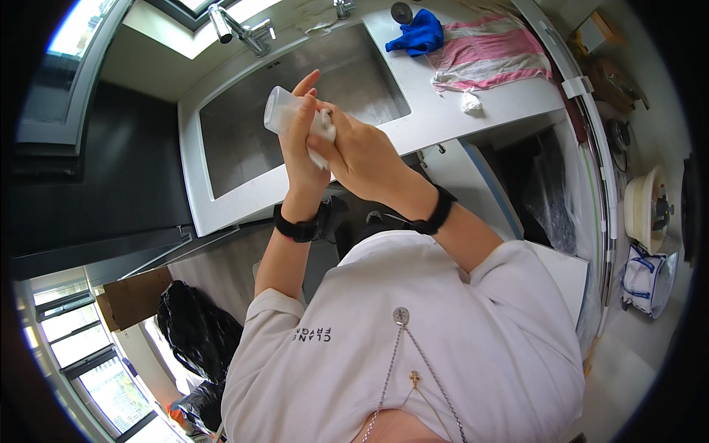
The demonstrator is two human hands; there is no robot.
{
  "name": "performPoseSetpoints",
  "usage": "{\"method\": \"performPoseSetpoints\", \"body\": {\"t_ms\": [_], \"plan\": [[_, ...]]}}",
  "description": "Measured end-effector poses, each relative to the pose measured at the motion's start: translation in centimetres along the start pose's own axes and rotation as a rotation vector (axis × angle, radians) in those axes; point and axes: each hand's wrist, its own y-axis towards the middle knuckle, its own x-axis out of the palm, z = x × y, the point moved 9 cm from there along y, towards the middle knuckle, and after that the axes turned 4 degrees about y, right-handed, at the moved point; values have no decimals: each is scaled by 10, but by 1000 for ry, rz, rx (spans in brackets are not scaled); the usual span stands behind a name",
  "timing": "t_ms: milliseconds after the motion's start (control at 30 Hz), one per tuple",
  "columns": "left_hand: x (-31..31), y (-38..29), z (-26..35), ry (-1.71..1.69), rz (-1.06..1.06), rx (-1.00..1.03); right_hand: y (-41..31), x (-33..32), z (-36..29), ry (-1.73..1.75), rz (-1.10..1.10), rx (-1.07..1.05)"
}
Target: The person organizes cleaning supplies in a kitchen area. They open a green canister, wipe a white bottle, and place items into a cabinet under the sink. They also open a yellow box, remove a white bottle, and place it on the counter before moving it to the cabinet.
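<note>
My left hand (302,144) grips a translucent plastic bottle (279,111) above the near part of a stainless steel sink (238,138). The bottle's rounded end points up and left. My right hand (368,149) presses a white wipe or cloth (325,124) against the bottle's other end, which the fingers mostly hide. Both hands touch around it. A blue cloth (418,34) lies crumpled on the white counter right of the sink, partly over a pink and white striped towel (487,52). A small white crumpled piece (471,102) lies by the towel's near edge.
A chrome faucet (243,33) stands behind the sink, with a round dark strainer or plug (401,13) at the back of the counter. Below the counter, a cabinet door (476,171) hangs open at the right. Black plastic bags (194,326) and a cardboard box (138,299) stand at the lower left.
</note>
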Motion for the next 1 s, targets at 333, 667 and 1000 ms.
{"method": "performPoseSetpoints", "body": {"t_ms": [333,667,1000], "plan": [[-28,15,14,-114,137,-58,-30,14,29,233,-52,22],[-14,7,-22,-47,146,-400,-7,-3,29,-112,-7,-194],[-4,17,-16,-88,-139,-190,-34,21,48,973,-518,539]]}}
